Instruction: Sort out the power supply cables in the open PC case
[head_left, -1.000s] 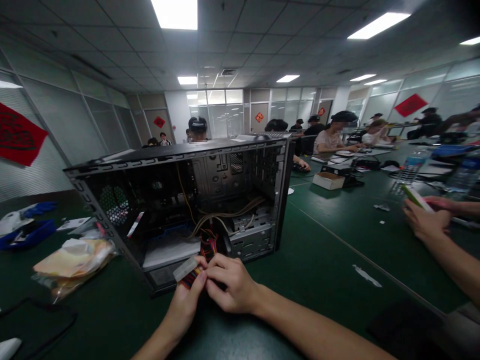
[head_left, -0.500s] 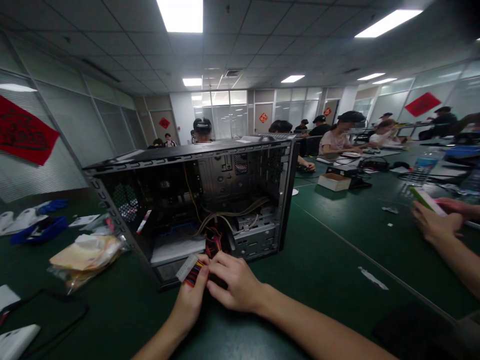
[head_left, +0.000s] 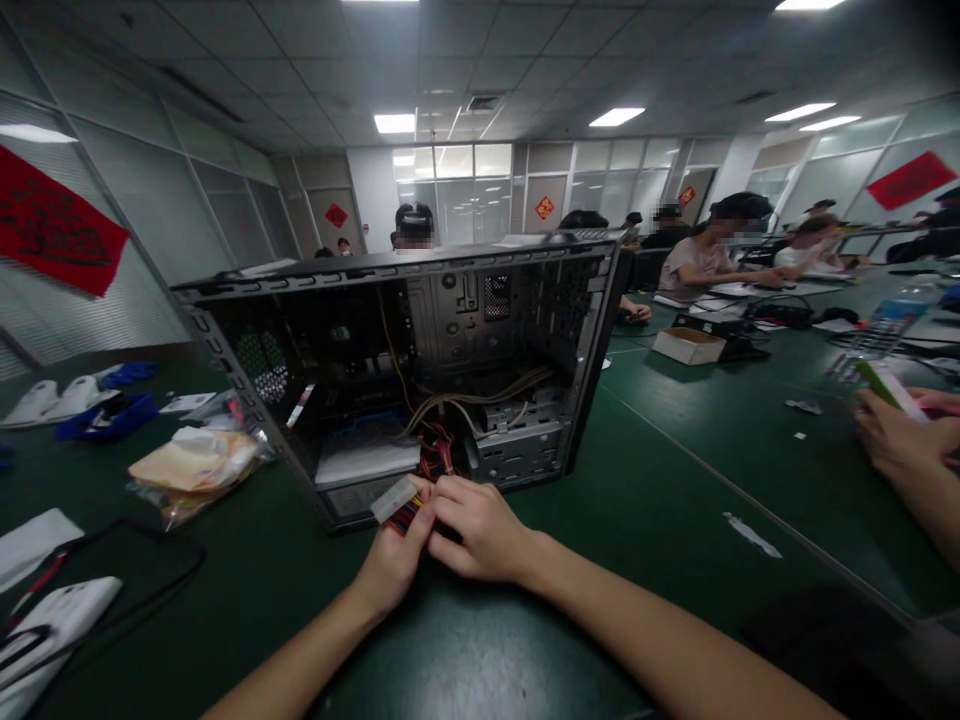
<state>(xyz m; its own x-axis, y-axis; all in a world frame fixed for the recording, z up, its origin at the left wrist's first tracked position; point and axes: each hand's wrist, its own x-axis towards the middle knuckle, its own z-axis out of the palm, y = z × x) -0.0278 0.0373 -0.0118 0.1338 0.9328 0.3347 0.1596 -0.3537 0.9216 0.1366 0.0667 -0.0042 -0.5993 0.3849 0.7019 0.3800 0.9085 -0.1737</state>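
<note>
An open black computer case (head_left: pixel 420 300) stands on the green table (head_left: pixel 660 470) with its side panel off. Red, yellow and beige cables (head_left: pixel 439 455) spill out of its lower front. My left hand (head_left: pixel 394 560) is closed on a white multi-wire power connector (head_left: pixel 396 498) just in front of the case. My right hand (head_left: pixel 480 530) is closed next to it, fingers pinching the same cable bundle by the connector. Both hands touch each other at the case's bottom edge.
A plastic bag of parts (head_left: pixel 195 465) lies left of the case, with white devices and a black cable (head_left: pixel 112 560) nearer me. Another person's hand (head_left: pixel 900 445) holds a phone at right. A small box (head_left: pixel 688 345) and several seated people are further back.
The view has tilted down and shifted, so the case sits higher and further right in frame. My hands keep the same hold on the connector and cables.
</note>
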